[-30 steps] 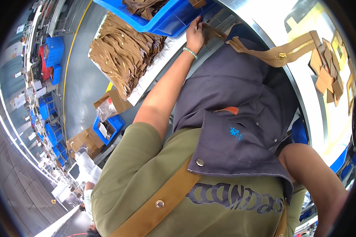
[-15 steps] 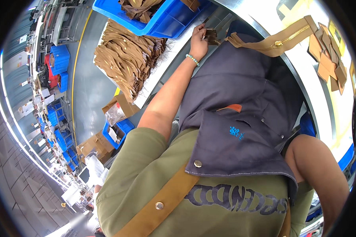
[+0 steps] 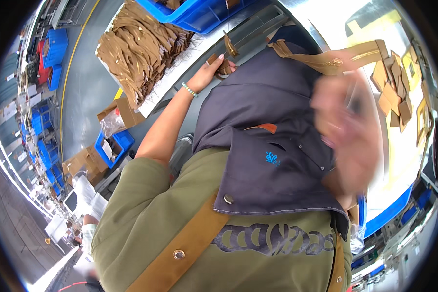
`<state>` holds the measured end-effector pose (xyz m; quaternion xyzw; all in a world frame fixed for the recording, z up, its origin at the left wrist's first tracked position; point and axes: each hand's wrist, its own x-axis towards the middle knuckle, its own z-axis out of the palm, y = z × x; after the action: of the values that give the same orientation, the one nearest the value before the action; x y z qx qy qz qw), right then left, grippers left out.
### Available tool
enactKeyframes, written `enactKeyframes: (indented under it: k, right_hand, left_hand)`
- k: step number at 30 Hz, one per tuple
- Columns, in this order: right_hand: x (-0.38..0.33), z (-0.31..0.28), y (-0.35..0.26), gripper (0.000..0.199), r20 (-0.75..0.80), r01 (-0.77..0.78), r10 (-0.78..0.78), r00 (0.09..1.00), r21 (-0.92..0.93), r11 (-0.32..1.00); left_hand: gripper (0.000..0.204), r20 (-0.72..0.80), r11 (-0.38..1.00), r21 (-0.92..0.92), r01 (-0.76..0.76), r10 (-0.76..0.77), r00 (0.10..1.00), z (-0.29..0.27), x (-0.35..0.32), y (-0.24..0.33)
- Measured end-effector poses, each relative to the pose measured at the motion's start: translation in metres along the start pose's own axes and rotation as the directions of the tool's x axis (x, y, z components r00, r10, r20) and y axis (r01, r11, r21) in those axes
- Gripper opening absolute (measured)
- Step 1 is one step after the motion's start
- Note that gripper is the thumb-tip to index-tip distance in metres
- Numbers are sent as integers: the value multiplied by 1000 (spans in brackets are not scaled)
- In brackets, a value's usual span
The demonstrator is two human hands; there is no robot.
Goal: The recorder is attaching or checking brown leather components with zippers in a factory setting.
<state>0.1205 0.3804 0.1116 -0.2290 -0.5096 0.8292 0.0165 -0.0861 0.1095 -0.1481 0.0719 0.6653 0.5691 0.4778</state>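
Observation:
My left hand [image 3: 208,77] is closed round a folded brown strip [image 3: 224,67], beside the dark apron over my lap. A narrow brown and gold end [image 3: 231,46] sticks up just above its fingers. My right hand [image 3: 348,114] is smeared by motion over the right side of the apron; its fingers cannot be read. Above it, a brown zipper strip [image 3: 333,61] with gold teeth and a slider runs from the apron onto the white table. Small flat brown pieces [image 3: 394,92] lie in a loose heap on the table, past the strip's right end.
A thick stack of brown zipper strips [image 3: 141,48] covers a white board at the upper left. A blue bin [image 3: 194,17] holding brown pieces stands beside it. Below are an open cardboard box [image 3: 124,114] and a small blue bin [image 3: 117,146]. The white table [image 3: 389,185] curves along my right.
My right hand has come up into view over the apron. My left hand has shifted down and left in the picture, still holding the brown strip. The whole view has shifted as well.

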Motion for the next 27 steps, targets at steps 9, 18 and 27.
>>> enactKeyframes:
  k: [9, 18, 27]
  right_hand:
    - [140, 58, 119, 36, 542, 506, -162, 824, -577, 641]
    - [171, 75, 160, 36, 708, 603, -133, 693, -469, 645]
    - [154, 72, 155, 32, 616, 682, -294, 731, -641, 352]
  left_hand:
    - [36, -152, 874, 415, -254, 342, 927, 7, -93, 7]
    - [26, -191, 977, 154, -147, 175, 966, 13, -135, 75]
    - [15, -247, 525, 838, -149, 609, 754, 4, -123, 84]
